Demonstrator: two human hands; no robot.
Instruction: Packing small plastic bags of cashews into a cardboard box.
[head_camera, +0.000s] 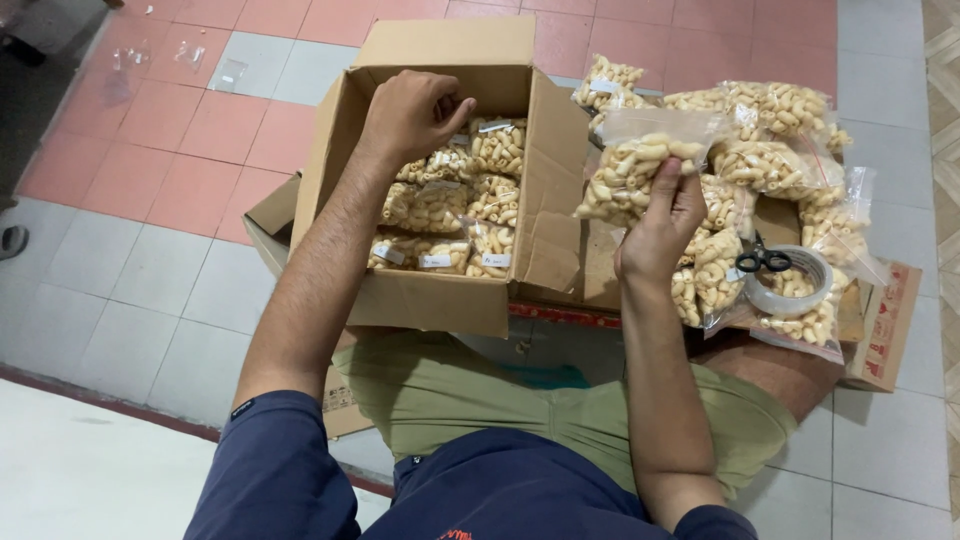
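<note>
Single view, head-worn camera. Looks steeply down over the person's own chest and lap onto a tiled floor (140, 290). Near range: both forearms fill the middle. Open cardboard box (440, 300) sits centre-left, pile of clear snack bags (770, 165) to the right, far edge reaching red tiles. No second view to overlap.
</note>
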